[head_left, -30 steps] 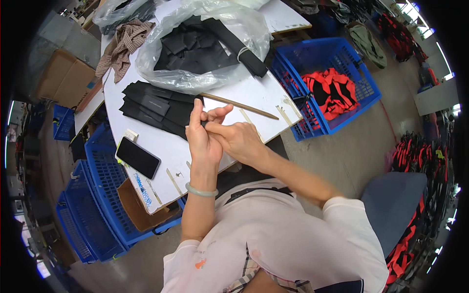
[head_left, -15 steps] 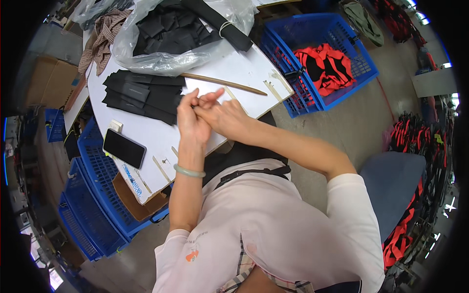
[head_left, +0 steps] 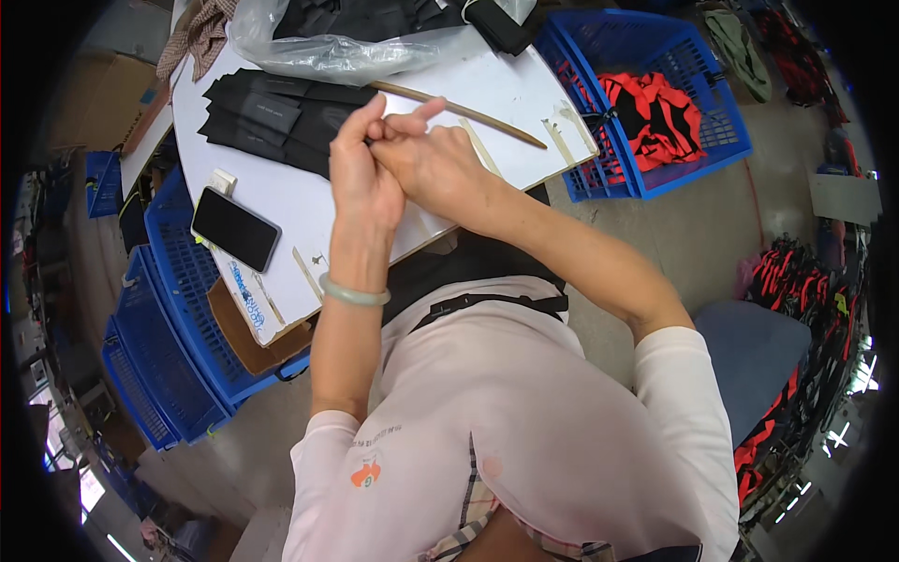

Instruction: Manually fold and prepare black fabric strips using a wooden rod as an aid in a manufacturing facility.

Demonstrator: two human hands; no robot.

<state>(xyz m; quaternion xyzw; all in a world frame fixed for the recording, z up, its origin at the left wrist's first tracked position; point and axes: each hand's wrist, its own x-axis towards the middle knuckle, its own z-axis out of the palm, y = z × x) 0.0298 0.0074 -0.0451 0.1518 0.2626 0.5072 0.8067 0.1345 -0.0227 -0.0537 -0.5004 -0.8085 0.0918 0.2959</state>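
My left hand (head_left: 359, 173), with a pale bangle on its wrist, and my right hand (head_left: 438, 169) are pressed together above the table's near edge. The right fingers are curled in against the left palm and fingers. Bent at the knuckles, the left fingers reach out past the right hand, tips pointing right. No separate object shows between the hands. Just beyond them lie a stack of black fabric pieces (head_left: 272, 117) and a tapered wooden stick (head_left: 487, 120). A dark-screened phone (head_left: 236, 229) rests to the left, with a small white block (head_left: 222, 182) beside it.
Clear plastic bag (head_left: 346, 61) with black pieces sits at the back of the white table (head_left: 309, 201). A blue crate (head_left: 688, 173) holding red-and-black fabric stands right; more blue crates (head_left: 178, 342) are left. A grey-blue padded surface (head_left: 749, 361) lies at right.
The view has shifted, so the table and crates sit higher in the picture. My hands stay pressed together, now overlapping the stick's near side a little more.
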